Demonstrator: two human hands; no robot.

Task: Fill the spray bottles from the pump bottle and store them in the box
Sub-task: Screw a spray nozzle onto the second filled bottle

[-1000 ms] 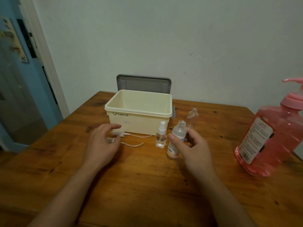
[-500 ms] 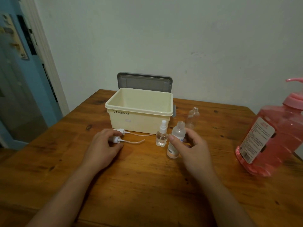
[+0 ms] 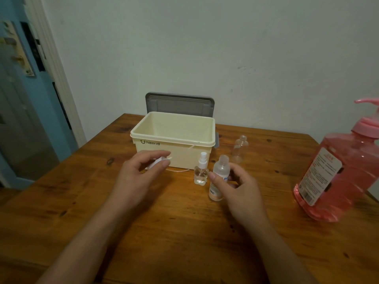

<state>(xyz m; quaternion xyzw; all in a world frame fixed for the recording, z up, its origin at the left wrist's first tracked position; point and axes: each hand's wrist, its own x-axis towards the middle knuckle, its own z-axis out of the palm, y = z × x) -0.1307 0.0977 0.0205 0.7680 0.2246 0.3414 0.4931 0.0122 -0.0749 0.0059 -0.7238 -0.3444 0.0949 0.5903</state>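
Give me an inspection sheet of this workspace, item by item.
Surface: wooden table.
Job's things: open cream box, grey lid upright behind it; small spray bottle with sprayer on; uncapped clear bottle; pink pump bottle.
Clutter: nothing seen.
Hands: left hand pinches a white spray head; right hand grips the uncapped labelled bottle.
Cables: nothing seen.
Surroundings: pale wall, blue door.

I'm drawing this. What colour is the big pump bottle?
Pink; the pump bottle shows best in head view.
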